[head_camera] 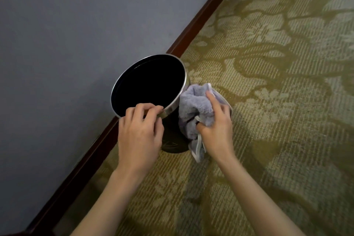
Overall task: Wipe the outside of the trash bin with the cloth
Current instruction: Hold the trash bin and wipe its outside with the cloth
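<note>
The round dark trash bin (172, 140) stands on the patterned carpet (277, 82) beside the wall's skirting board (201, 21). The left hand (139, 132) curls its fingers over the bin's metal rim. The right hand (216, 120) clutches a bunched lilac cloth (195, 107), pressed against the bin's outer side.

I log a round black trash bin (172, 136) at frame centre, silver rim, standing on patterned green carpet (277, 63) beside the dark baseboard (201, 25), left hand (138, 130) curled over the near rim, right hand (216, 122) gripping a bunched lavender cloth (195, 105) against the bin's right side, grey wall (67, 34) upper left
</note>
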### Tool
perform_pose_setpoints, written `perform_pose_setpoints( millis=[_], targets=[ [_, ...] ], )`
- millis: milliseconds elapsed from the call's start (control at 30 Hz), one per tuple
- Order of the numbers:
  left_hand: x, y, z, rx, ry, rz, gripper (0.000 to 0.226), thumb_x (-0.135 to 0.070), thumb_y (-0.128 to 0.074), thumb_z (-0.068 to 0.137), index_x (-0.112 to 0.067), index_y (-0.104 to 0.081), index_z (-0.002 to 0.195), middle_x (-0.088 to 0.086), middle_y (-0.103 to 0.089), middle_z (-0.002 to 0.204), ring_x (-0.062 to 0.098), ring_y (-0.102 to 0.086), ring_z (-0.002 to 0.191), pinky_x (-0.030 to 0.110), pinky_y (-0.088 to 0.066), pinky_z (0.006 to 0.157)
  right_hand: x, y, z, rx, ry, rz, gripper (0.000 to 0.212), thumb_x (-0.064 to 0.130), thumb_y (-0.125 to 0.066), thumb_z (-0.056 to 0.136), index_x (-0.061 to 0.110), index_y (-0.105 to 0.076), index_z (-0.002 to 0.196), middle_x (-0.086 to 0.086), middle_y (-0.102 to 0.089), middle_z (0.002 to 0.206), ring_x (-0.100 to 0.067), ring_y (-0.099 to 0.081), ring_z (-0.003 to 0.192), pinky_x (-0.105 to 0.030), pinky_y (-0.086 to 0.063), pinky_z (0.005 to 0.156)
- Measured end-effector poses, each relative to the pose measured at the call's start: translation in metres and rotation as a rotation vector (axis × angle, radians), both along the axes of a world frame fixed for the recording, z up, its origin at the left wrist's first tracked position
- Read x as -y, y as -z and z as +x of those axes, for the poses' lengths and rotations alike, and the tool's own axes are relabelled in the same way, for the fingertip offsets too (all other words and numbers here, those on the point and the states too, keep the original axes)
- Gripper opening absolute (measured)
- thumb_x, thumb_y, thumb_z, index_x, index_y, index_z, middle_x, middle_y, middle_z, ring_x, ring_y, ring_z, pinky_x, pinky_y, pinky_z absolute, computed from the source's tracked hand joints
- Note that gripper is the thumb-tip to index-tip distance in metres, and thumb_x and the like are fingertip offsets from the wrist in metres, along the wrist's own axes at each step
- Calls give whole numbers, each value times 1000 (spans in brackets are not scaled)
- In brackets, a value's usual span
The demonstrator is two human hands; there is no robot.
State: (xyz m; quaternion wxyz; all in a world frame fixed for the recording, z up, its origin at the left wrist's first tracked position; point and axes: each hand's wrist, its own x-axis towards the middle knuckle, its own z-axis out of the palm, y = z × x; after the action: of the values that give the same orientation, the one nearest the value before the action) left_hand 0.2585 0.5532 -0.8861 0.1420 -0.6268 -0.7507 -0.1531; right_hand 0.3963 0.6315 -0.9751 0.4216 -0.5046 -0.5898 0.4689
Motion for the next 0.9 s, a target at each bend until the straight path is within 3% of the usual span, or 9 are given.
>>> perform_pose_setpoints(
  millis=[133, 233, 300, 400, 567, 733, 800, 900],
  targets=[
    [0, 1, 5, 84, 37, -1, 27, -19, -54, 90, -15, -62, 116, -1, -58, 107, 17, -50, 99, 29, -38, 80, 3, 21, -16, 138, 89, 146, 82, -1, -67, 79, 32, -40, 149, -6, -43, 132, -29, -51, 114, -40, -52, 82],
    [1, 3, 8, 107, 72, -29, 27, -19, -53, 91, -15, -62, 116, -2, -58, 106, 15, -51, 98, 33, -45, 80, -5, 53, -19, 255, 83, -13, 83, 0, -61, 83, 36, -31, 152, -8, -41, 135, -33, -51, 112, -36, -47, 77],
    [1, 3, 9, 140, 65, -18, 27, -19, -53, 91, -17, -61, 117, -3, -58, 106, 13, -50, 99, 33, -47, 81, -7, 72, -16, 326, 25, -173, 81, 3, -58, 87, 38, -26, 153, -8, -39, 138, -36, -50, 116, -42, -48, 83],
    [3, 2, 11, 176, 66, 4, 28, -20, -51, 92, -19, -60, 118, -6, -56, 106, 10, -48, 99, 31, -47, 80, -7, 84, -10, 404, -54, -234, 79, 4, -58, 89, 36, -25, 154, -9, -36, 144, -38, -49, 122, -47, -48, 91],
    [7, 2, 11, 194, 61, -10, 28, -22, -47, 92, -17, -60, 117, -5, -56, 107, 10, -48, 99, 34, -48, 80, -28, 56, -3, 153, -23, -263, 65, 3, -55, 87, 26, -44, 147, -10, -43, 146, -34, -49, 127, -38, -44, 97],
    [7, 0, 12, 231, 36, 7, 25, -17, -49, 93, -16, -62, 114, -5, -56, 106, 10, -47, 99, 35, -48, 80, -19, 10, -2, -166, 33, -49, 69, -3, -62, 78, 35, -52, 135, 4, -46, 126, -11, -51, 112, -20, -44, 84],
    [8, -3, 10, 250, 31, 16, 24, -17, -49, 93, -16, -62, 114, -6, -56, 105, 8, -46, 98, 33, -46, 81, -12, 2, -4, -294, 48, 41, 71, -4, -64, 76, 42, -51, 129, 10, -47, 123, 3, -52, 111, -15, -46, 91],
    [10, -6, 7, 281, 22, 24, 25, -16, -47, 94, -17, -61, 115, -8, -57, 105, 5, -44, 96, 31, -44, 80, -21, 14, -6, -318, 102, 41, 70, -5, -62, 76, 34, -53, 133, 8, -49, 127, 7, -52, 111, -17, -46, 97]
  ],
)
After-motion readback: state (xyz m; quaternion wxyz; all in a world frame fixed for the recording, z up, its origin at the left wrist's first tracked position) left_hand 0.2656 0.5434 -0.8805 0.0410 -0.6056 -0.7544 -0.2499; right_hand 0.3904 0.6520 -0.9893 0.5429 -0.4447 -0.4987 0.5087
